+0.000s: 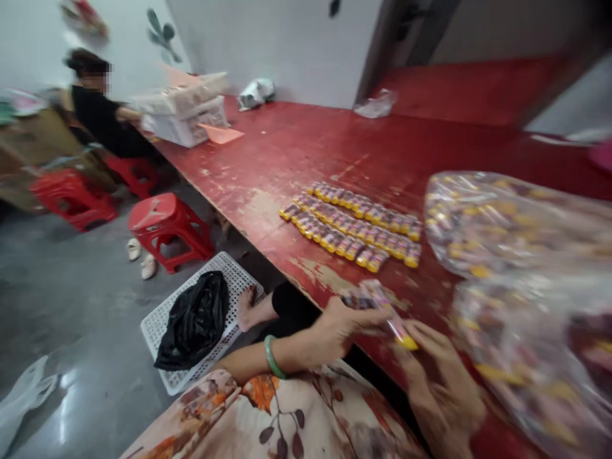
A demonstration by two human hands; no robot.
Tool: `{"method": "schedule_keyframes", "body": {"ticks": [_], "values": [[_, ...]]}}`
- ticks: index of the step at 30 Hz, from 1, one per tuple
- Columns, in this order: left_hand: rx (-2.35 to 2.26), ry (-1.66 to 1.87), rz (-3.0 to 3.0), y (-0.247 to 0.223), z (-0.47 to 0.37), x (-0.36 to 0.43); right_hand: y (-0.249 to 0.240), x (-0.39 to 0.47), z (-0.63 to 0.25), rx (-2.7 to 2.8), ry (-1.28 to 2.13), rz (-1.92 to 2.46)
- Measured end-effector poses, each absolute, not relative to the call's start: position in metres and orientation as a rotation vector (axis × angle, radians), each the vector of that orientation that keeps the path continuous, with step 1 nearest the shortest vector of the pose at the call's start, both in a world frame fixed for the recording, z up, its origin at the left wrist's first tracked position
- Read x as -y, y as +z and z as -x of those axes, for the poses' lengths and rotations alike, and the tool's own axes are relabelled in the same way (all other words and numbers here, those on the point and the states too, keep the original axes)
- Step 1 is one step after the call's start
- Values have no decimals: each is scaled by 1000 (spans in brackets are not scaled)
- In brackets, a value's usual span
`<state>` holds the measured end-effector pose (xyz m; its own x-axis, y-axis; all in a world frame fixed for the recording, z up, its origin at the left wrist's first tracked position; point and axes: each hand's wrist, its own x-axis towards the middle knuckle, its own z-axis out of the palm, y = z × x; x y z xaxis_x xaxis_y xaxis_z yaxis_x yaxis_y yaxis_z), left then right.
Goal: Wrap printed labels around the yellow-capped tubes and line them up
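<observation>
Cream floral fabric point(268, 417) covers you; your left grip point(335, 326) pinches yellow-ended plastic packets point(398, 330), seemingly for steadiness; your right grip point(442, 382), I can't tell.

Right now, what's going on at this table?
A person holds small wrapped pieces in the left hand, with the fingers of the right hand by the yellow end of one; blur hides whether they grip it. Similar pieces lie in rows on the red table, beyond the hands. Clear plastic bags with more of them lie to the right. Farther along, another person sits near stacked plastic bins.
</observation>
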<state>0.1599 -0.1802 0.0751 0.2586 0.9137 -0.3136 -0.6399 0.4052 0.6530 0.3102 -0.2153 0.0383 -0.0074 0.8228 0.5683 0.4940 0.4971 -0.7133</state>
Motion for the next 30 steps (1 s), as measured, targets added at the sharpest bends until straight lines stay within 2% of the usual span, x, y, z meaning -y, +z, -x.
{"method": "schedule_keyframes", "body": {"ticks": [9,20,30], "values": [[-707,869,-497,83,-158,183,74,217,-304,1578,220,1038],[-654,815,-604,80,-162,177,75,214,-311,1614,212,988],[-614,823,-652,74,-169,171,59,216,-309,1604,-58,1044]]}}
